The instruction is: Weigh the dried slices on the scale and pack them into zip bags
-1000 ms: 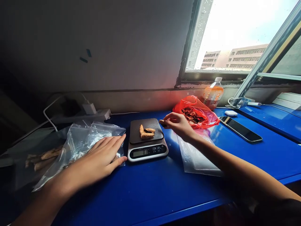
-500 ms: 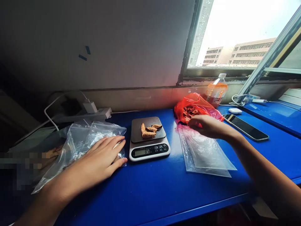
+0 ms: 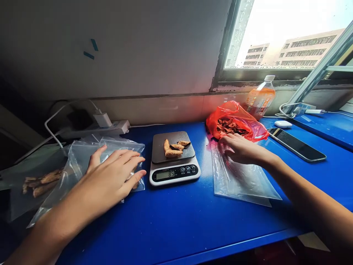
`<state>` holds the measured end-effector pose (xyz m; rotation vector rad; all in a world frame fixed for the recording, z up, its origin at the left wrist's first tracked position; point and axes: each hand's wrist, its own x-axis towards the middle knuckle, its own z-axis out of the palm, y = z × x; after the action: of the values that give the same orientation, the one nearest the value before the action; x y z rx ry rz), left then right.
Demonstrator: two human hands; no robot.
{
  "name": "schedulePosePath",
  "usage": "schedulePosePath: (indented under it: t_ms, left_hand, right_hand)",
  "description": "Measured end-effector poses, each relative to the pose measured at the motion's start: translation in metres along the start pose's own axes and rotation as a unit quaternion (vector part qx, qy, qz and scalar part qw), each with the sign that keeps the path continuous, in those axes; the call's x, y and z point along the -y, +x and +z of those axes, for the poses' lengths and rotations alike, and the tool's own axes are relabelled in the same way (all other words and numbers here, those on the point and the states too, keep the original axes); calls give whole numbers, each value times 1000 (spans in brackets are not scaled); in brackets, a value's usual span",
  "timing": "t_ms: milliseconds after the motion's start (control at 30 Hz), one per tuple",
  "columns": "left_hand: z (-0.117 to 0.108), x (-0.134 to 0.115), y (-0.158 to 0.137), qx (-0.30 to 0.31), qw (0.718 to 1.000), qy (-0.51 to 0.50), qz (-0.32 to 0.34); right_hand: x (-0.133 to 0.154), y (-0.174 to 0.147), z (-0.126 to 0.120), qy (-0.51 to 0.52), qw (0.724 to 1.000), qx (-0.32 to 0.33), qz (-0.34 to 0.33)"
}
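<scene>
My left hand (image 3: 116, 176) lies over a pile of clear zip bags (image 3: 78, 156), its fingers spread, covering part of them. Dried brown pieces show inside a bag (image 3: 45, 180) beside its wrist. My right hand (image 3: 242, 149) is at the front edge of a red plastic bag (image 3: 217, 112) full of dark dried slices (image 3: 230, 126). Its fingers are curled in; whatever they pinch is hidden. Below that hand lie flat clear bags (image 3: 242, 184). Between my hands stands a kitchen scale (image 3: 175, 171) reading about 8.5, with several dried brown pieces (image 3: 175, 150) on its plate.
Behind the red bag stands a bottle of orange drink (image 3: 260, 97). A phone (image 3: 298, 144) and a white earbud case (image 3: 283, 124) lie to the right. At the back left, a power strip (image 3: 121, 127) carries a white charger (image 3: 102, 119). The blue desk (image 3: 176, 221) has a front edge.
The view has shifted slightly. My left hand's fingers are spread wider over the bags. My right hand has drawn back a little from the red bag's opening, showing more slices. The scale reading looks the same.
</scene>
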<state>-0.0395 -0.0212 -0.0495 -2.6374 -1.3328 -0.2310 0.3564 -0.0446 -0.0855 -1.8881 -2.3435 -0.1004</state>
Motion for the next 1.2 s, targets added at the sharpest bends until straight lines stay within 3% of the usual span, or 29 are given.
schedulePosePath:
  t_ms: [267,500,1200]
  left_hand:
    - [-7,-8,2,-11,999,-28,-13]
    - [-7,-13,2,14,999,-40,-9]
    - [-12,-12,-1,16,997,-75,-3]
  right_hand:
    - [4,5,-1,-23,998,9,51]
    - [5,6,5,-19,999,-18,40]
    - [11,8,4,-39,998,-38,24]
